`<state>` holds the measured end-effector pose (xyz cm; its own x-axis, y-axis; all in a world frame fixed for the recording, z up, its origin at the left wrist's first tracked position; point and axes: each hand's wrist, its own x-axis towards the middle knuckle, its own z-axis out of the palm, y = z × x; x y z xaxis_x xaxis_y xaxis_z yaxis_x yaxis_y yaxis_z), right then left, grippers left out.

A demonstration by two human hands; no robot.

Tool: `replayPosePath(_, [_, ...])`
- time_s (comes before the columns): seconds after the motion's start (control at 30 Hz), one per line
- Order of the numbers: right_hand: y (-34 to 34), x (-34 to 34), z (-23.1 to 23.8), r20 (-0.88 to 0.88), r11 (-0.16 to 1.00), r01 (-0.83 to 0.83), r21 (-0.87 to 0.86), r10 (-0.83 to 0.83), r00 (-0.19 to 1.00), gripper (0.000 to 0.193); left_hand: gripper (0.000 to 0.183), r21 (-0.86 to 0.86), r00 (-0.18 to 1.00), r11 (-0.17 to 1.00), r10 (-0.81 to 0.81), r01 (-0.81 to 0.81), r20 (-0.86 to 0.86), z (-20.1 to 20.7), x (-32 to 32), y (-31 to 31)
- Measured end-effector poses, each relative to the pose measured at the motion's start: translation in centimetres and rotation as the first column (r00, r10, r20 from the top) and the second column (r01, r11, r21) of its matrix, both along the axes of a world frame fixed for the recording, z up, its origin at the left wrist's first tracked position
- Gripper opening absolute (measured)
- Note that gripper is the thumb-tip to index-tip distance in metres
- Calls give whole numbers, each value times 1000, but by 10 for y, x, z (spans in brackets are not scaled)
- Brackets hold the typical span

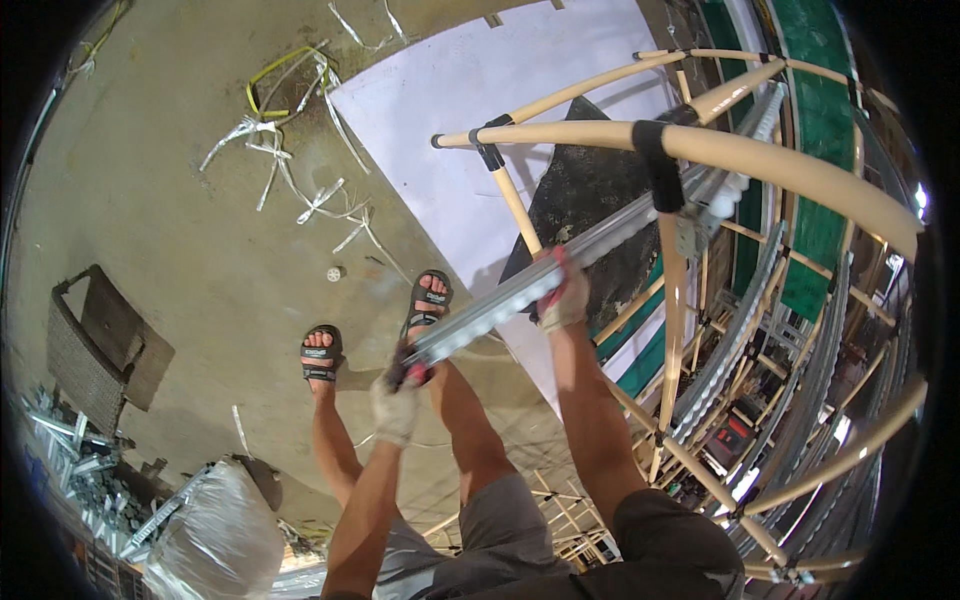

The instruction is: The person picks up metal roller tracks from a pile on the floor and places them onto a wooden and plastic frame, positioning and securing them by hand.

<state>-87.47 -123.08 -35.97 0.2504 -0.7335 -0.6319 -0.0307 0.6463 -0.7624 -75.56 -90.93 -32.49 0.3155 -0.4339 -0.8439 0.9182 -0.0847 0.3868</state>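
Observation:
A long grey metal roller track (492,312) with a row of pale wheels slants across in front of me, from my lower left up toward the rack at the right. My left hand (397,402), in a pale work glove with red and dark parts, is closed round its near end. Farther along, my right hand (564,298), gloved the same way, grips the track. Its far end runs in beneath the tan pipe (780,165) of the rack, by a black joint (655,150); whether it touches the frame there, I cannot tell.
More roller tracks (735,335) lie within the tan pipe rack at the right. A white sheet (430,110) and a dark panel (590,190) lie beyond. Strapping scraps (290,165) litter the floor. A woven chair (85,350), metal parts (75,460) and a plastic-wrapped bundle (220,535) stand left.

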Motion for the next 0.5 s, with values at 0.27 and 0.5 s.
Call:
replayPosePath(0.27, [-206,57,-41,-62,878,206,-432,-256,965,25,58,34,943,971,-238,237,233,-81,31,-218])
replayPosePath(0.5, [-316,26,-104,-142,910,38,-412,-105,984,35,56,-220,984,964,-125,151,129,-117,55,-273])
